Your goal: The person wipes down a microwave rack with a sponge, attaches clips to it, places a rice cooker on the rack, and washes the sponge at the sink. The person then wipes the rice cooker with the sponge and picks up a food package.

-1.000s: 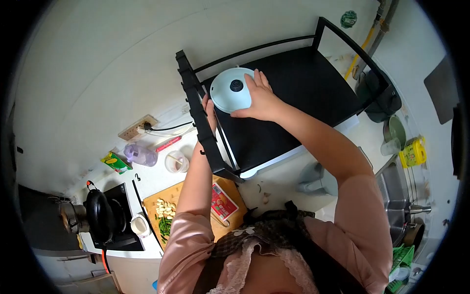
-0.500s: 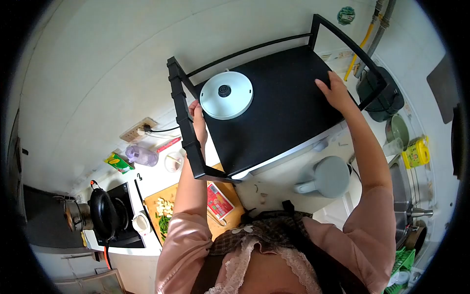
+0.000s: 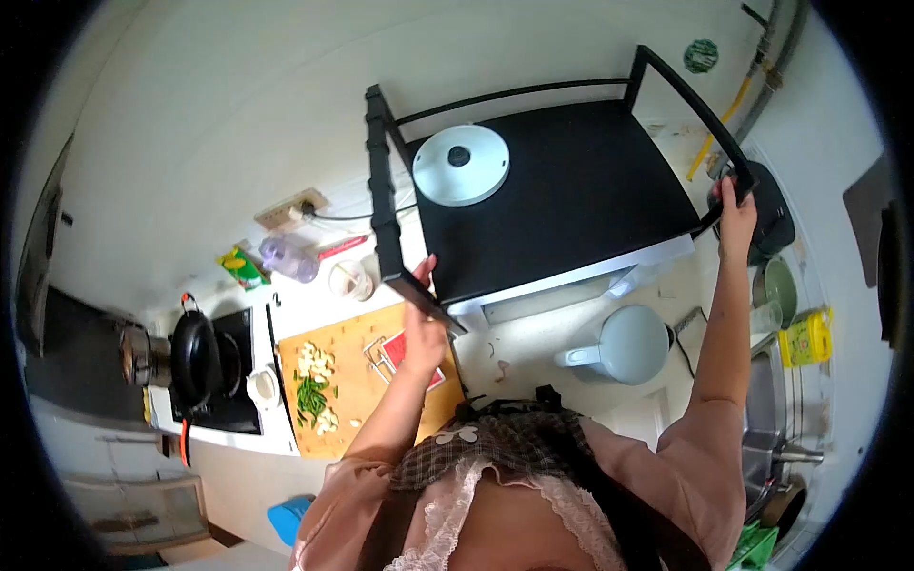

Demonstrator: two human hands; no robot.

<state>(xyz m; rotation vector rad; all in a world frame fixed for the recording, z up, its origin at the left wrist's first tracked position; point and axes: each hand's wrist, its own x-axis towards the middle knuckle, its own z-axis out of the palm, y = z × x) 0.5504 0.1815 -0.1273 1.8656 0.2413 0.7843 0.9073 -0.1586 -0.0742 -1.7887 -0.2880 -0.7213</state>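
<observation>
A black-topped shelf rack with raised side rails stands against the wall. On its top, at the left, lies a round pale-blue kettle base. My left hand is closed round the front-left corner of the rack's frame, fingers partly hidden behind it. At the front-right, the fingers of my right hand wrap round the frame post. In front of the rack, a pale-blue kettle stands on the counter. Below my left forearm lies a wooden cutting board with chopped garlic, cut green pieces and a red packet.
A black pan sits on the hob at the left. Along the wall are a purple bottle, a green packet and a socket strip. To the right are a green bowl, a yellow container and a sink.
My left hand has moved from beside the kettle base down to the frame's front-left corner. My right hand has left the rack top and closed on the right frame post.
</observation>
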